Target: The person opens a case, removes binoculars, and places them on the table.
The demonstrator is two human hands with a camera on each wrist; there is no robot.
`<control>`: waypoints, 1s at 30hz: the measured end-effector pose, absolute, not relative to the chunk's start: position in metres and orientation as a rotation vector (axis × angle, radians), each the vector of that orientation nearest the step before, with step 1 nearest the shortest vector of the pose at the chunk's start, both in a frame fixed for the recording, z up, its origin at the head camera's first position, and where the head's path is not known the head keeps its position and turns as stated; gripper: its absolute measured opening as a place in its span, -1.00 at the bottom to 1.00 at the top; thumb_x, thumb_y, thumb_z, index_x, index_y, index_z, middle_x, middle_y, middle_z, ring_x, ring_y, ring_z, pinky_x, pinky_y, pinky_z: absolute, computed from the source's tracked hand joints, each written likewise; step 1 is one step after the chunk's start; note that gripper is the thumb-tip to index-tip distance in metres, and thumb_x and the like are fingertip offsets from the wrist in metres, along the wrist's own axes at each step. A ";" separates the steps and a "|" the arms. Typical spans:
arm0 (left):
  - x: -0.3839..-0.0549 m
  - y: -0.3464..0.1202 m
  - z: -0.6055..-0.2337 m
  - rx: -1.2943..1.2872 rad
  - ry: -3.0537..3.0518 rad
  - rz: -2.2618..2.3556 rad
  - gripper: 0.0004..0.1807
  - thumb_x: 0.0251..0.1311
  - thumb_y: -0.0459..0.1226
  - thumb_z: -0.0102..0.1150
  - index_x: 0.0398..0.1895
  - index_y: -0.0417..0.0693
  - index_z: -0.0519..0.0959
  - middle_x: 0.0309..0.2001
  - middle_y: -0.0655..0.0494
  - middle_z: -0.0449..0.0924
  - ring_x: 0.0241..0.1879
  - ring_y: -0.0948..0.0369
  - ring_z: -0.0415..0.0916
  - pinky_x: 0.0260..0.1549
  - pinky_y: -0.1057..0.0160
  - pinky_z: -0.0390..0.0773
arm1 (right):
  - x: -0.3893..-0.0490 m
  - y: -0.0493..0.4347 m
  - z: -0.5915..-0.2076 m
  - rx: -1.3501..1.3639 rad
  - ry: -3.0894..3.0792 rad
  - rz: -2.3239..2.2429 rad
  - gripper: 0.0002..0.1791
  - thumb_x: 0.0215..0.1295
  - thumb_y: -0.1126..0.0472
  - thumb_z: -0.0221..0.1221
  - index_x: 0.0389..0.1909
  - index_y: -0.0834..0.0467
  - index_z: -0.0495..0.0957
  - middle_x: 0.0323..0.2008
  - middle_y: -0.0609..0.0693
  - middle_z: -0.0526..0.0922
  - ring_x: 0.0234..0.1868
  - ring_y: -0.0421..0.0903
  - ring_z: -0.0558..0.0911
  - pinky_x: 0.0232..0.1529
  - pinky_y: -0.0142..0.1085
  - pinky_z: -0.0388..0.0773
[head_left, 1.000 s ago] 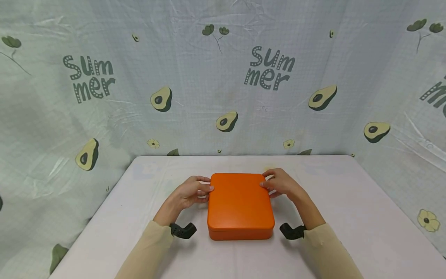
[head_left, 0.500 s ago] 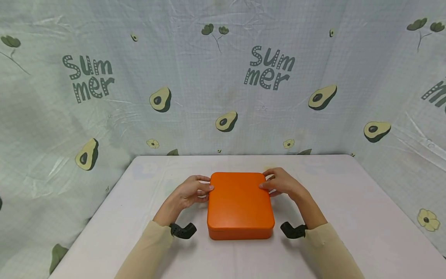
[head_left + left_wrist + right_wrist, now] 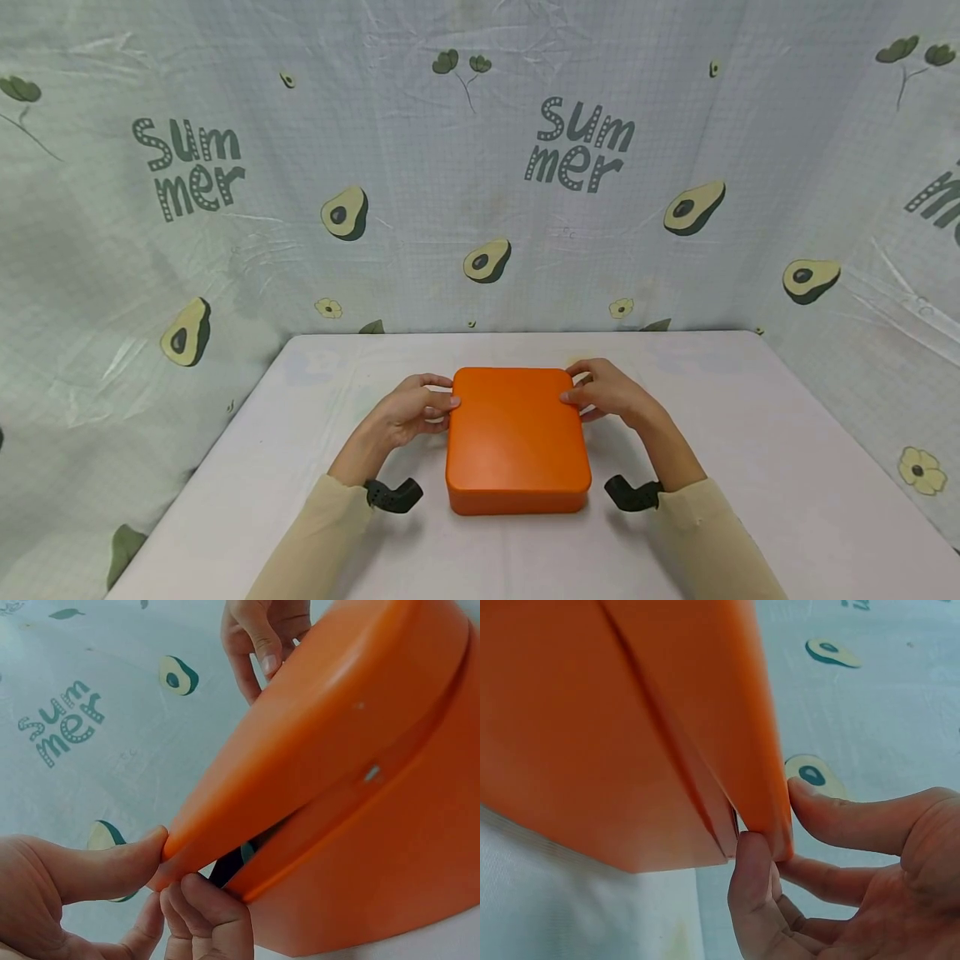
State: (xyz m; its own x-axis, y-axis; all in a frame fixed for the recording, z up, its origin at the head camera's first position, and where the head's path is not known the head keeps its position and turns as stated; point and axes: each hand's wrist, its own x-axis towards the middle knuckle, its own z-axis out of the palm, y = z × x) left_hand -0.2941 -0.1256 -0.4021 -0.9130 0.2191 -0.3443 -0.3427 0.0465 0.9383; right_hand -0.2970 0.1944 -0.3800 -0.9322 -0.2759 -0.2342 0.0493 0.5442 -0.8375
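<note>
An orange square box [image 3: 517, 503] with rounded corners rests on the table, its matching lid [image 3: 517, 429] on top. My left hand [image 3: 412, 412] pinches the lid's far left corner, thumb on the upper face and fingers under the rim. At the far right corner my right hand [image 3: 603, 390] grips the lid the same way. In the left wrist view, the lid's far side is tilted up from the box wall [image 3: 390, 877], leaving a wedge-shaped gap with something dark inside. A narrower gap shows beside the right fingertips [image 3: 751, 859]. Most of the inside is hidden.
The white-covered table [image 3: 262, 467] extends around the box on all sides. A pale curtain [image 3: 420, 167] printed with avocados and lettering hangs behind and at both sides. Black wrist mounts [image 3: 395, 496] sit on both wrists, over beige sleeves.
The lid's far edge has risen slightly, and both hands have moved up a little with it. The box has stayed in place.
</note>
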 end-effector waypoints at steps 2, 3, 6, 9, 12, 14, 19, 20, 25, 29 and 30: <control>-0.294 -0.125 -0.402 -0.127 1.941 1.918 -0.43 0.36 -0.44 0.22 0.38 -0.31 0.28 -0.12 -0.03 0.61 -0.27 0.17 0.55 -0.24 0.26 0.65 | -0.297 0.195 -0.379 -0.183 2.442 -1.351 -0.37 0.41 0.25 0.25 0.40 0.40 0.31 0.05 0.32 0.62 -0.19 -0.03 0.72 -0.10 -0.11 0.79; -0.294 -0.125 -0.401 -0.127 1.943 1.917 -0.43 0.36 -0.44 0.22 0.38 -0.31 0.28 -0.12 -0.03 0.62 -0.27 0.17 0.55 -0.24 0.26 0.65 | -0.296 0.195 -0.379 -0.176 2.440 -1.355 -0.37 0.41 0.25 0.26 0.40 0.39 0.32 0.05 0.31 0.62 -0.20 -0.03 0.72 -0.10 -0.11 0.79; -0.294 -0.125 -0.400 -0.130 1.946 1.914 -0.43 0.36 -0.43 0.22 0.38 -0.30 0.28 -0.13 -0.02 0.62 -0.28 0.18 0.55 -0.24 0.26 0.65 | -0.295 0.196 -0.377 -0.181 2.445 -1.354 -0.37 0.41 0.24 0.26 0.40 0.39 0.32 0.04 0.31 0.61 -0.19 -0.03 0.72 -0.09 -0.11 0.78; -0.293 -0.125 -0.398 -0.136 1.950 1.919 -0.44 0.36 -0.43 0.22 0.37 -0.29 0.29 -0.14 -0.01 0.63 -0.29 0.18 0.55 -0.24 0.26 0.65 | -0.294 0.196 -0.375 -0.184 2.449 -1.364 -0.37 0.41 0.23 0.27 0.40 0.38 0.32 0.04 0.30 0.61 -0.19 -0.03 0.72 -0.10 -0.10 0.78; -0.292 -0.124 -0.397 -0.140 1.951 1.927 -0.44 0.36 -0.43 0.23 0.37 -0.28 0.30 -0.14 -0.01 0.64 -0.30 0.18 0.55 -0.23 0.26 0.66 | -0.294 0.197 -0.373 -0.188 2.448 -1.380 -0.36 0.41 0.23 0.27 0.41 0.38 0.32 0.05 0.30 0.60 -0.20 -0.04 0.71 -0.09 -0.10 0.78; -0.292 -0.124 -0.397 -0.136 1.954 1.927 -0.44 0.36 -0.43 0.22 0.37 -0.28 0.30 -0.12 -0.02 0.64 -0.29 0.18 0.56 -0.22 0.25 0.66 | -0.293 0.197 -0.372 -0.188 2.447 -1.388 -0.37 0.42 0.24 0.26 0.41 0.38 0.32 0.05 0.31 0.59 -0.20 -0.04 0.71 -0.09 -0.09 0.78; -0.291 -0.124 -0.398 -0.159 1.962 1.940 -0.45 0.37 -0.43 0.21 0.38 -0.27 0.31 -0.05 -0.07 0.63 -0.21 0.14 0.56 -0.19 0.24 0.67 | -0.292 0.196 -0.370 -0.175 2.446 -1.401 -0.35 0.42 0.24 0.26 0.42 0.40 0.31 0.09 0.32 0.57 -0.15 -0.03 0.70 -0.04 -0.05 0.77; -0.292 -0.124 -0.398 -0.165 1.965 1.943 -0.46 0.37 -0.43 0.20 0.38 -0.27 0.31 -0.03 -0.08 0.63 -0.20 0.14 0.56 -0.19 0.24 0.67 | -0.292 0.196 -0.370 -0.159 2.444 -1.412 -0.35 0.41 0.24 0.27 0.42 0.39 0.30 0.09 0.33 0.56 -0.14 -0.02 0.70 -0.04 -0.06 0.77; -0.293 -0.124 -0.399 -0.173 1.973 1.956 -0.47 0.39 -0.42 0.18 0.38 -0.25 0.32 0.01 -0.09 0.63 -0.19 0.14 0.56 -0.18 0.25 0.67 | -0.293 0.193 -0.372 -0.087 2.439 -1.463 -0.31 0.36 0.23 0.32 0.37 0.39 0.24 0.13 0.33 0.52 -0.11 -0.02 0.70 -0.03 -0.10 0.77; -0.293 -0.126 -0.399 -0.162 1.967 1.972 -0.46 0.40 -0.41 0.18 0.40 -0.27 0.31 0.02 -0.10 0.62 -0.20 0.14 0.56 -0.18 0.25 0.66 | -0.292 0.193 -0.372 -0.090 2.435 -1.476 -0.31 0.34 0.23 0.34 0.35 0.39 0.25 0.13 0.33 0.52 -0.11 -0.03 0.70 -0.01 -0.11 0.76; -0.293 -0.126 -0.399 -0.166 1.964 1.978 -0.46 0.40 -0.41 0.18 0.40 -0.27 0.31 0.03 -0.10 0.62 -0.20 0.14 0.56 -0.18 0.26 0.66 | -0.292 0.193 -0.372 -0.095 2.432 -1.481 -0.31 0.34 0.23 0.34 0.35 0.39 0.26 0.13 0.33 0.52 -0.11 -0.03 0.70 0.00 -0.11 0.76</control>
